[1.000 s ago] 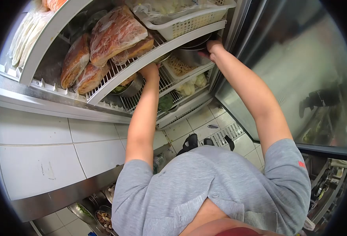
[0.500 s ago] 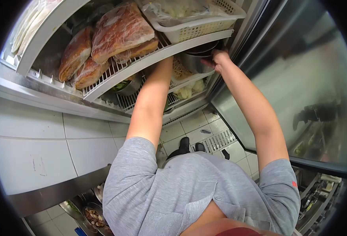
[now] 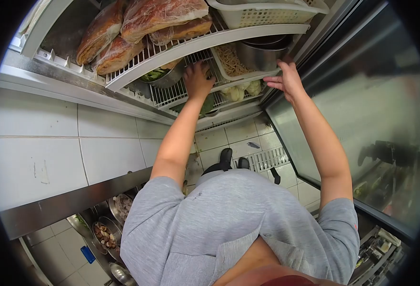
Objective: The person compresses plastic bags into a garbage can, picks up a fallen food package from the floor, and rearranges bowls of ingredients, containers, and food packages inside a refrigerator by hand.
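My left hand [image 3: 199, 80] is over the lower wire shelf [image 3: 171, 95] of a fridge, fingers spread, holding nothing. Just left of it stands a metal bowl [image 3: 168, 79] with green vegetables. My right hand [image 3: 287, 81] has its fingers apart beside a metal pot [image 3: 263, 56] at the shelf's right end; whether a fingertip touches the pot I cannot tell. Between the hands lies a white tray [image 3: 233, 62] of thin pale strips. Pale leafy vegetables [image 3: 238, 91] sit below the tray.
Wrapped meat pieces [image 3: 160, 19] and a white basket [image 3: 267, 17] occupy the upper shelf, behind its curved front edge [image 3: 205, 42]. The glass door [image 3: 353, 105] stands open at the right. A floor drain [image 3: 267, 160] lies below. Bowls of food [image 3: 106, 234] are at the lower left.
My left hand has come out from deeper in the shelf and now shows spread fingers. My right hand has drawn back from the pot's rim, its fingers opening. The view has shifted.
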`<state>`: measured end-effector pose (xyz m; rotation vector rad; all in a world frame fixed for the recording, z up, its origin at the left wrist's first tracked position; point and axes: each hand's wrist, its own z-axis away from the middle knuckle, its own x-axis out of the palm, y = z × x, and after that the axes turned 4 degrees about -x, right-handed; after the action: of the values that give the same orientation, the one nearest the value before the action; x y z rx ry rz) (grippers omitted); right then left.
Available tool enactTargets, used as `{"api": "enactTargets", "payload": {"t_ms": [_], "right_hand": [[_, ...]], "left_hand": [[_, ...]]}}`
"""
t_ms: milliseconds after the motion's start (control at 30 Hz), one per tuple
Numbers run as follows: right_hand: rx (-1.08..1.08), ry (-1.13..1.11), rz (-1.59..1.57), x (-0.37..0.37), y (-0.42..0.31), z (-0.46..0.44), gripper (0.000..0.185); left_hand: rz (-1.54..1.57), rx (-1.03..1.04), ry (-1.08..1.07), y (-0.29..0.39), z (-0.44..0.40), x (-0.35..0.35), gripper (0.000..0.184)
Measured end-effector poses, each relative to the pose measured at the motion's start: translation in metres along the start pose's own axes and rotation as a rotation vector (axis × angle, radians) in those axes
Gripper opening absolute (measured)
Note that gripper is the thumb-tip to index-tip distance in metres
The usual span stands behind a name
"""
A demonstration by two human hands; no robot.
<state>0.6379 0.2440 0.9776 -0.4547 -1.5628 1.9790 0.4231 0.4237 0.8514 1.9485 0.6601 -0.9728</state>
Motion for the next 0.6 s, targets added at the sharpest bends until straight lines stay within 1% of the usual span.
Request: {"api": "enactTargets", "payload": {"t_ms": [33,100,133,200,233,300,333,400,433,500,567,600], "right_hand": [[0.005,0.000,-0.007,0.001,0.003,0.001,0.065],[0.010,0.013,0.060,0.003,0.008,0.001,0.068],[0.013,0.017,0.052,0.002,0.010,-0.001,0.068],[-0.018,0.022,0.040,0.000,0.015,-0.004,0.071],[-0.011,0.022,0.032,0.000,0.019,-0.001,0.071],[-0.066,0.037,-0.030,-0.001,0.028,0.008,0.071],[-0.063,0.033,-0.034,-0.004,0.036,0.014,0.071],[-0.075,0.086,-0.067,-0.015,0.061,0.036,0.071],[-0.034,0.097,-0.066,-0.023,0.071,0.050,0.069],[0.059,0.110,-0.067,-0.047,0.097,0.077,0.068],[0.170,0.139,-0.069,-0.078,0.130,0.097,0.066],[0.233,0.166,-0.063,-0.093,0.146,0.108,0.065]], "left_hand": [[-0.007,0.002,-0.005,-0.009,0.000,0.005,0.064],[0.063,0.115,-0.174,-0.013,-0.006,0.008,0.058],[0.058,0.121,-0.180,-0.008,-0.007,0.006,0.058],[-0.032,-0.102,-0.298,0.003,-0.009,0.002,0.056],[-0.042,-0.101,-0.304,-0.002,-0.009,0.006,0.056],[0.003,-0.014,-0.220,-0.017,-0.009,0.016,0.052],[-0.003,-0.018,-0.220,-0.016,-0.005,0.012,0.052],[0.343,-0.154,-0.167,-0.017,0.005,0.001,0.049],[0.337,-0.159,-0.158,-0.024,0.011,-0.003,0.049],[0.859,-0.284,0.045,-0.049,0.024,-0.012,0.051],[0.985,-0.293,0.243,-0.047,0.030,-0.062,0.057],[0.981,-0.296,0.253,-0.049,0.023,-0.079,0.057]]}}
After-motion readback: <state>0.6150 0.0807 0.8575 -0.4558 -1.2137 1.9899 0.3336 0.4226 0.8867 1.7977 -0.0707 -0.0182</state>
